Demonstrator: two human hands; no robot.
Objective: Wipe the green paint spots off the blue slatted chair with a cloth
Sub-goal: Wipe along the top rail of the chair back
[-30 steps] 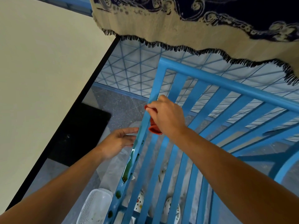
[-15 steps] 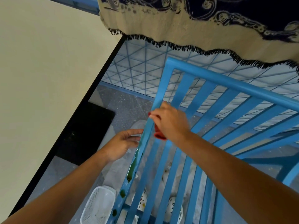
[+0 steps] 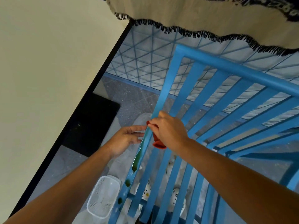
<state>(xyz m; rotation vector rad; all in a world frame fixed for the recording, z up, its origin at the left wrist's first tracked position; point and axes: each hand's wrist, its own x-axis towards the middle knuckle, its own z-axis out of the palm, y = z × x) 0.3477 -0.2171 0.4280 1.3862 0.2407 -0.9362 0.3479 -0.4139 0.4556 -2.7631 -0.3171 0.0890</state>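
- The right hand [image 3: 169, 130] is reaching in from the lower right of the frame, forearm stretched long, knuckles up, sitting at the centre of the picture on the outer rail of the blue slatted chair [image 3: 210, 97].
- Its grip is clamped on a red cloth [image 3: 159, 143]: fingers are curling round it, one corner is poking out at the fingertips against the rail, and a fold is hanging below the palm.
- The left hand [image 3: 124, 139] is coming in from the lower left, palm facing the rail, fingers straight and apart, tips just beside the rail's left edge; whether they are touching it, I cannot tell.
- A long green paint streak [image 3: 137, 157] is running down the rail just below both hands, with two green paint spots [image 3: 127, 183] further down toward the bottom of the frame.
- A white basket [image 3: 103, 198] is lying on the floor at lower centre-left.
- A fringed blanket [image 3: 210, 16] is hanging across the top.
- No readable writing is showing anywhere.
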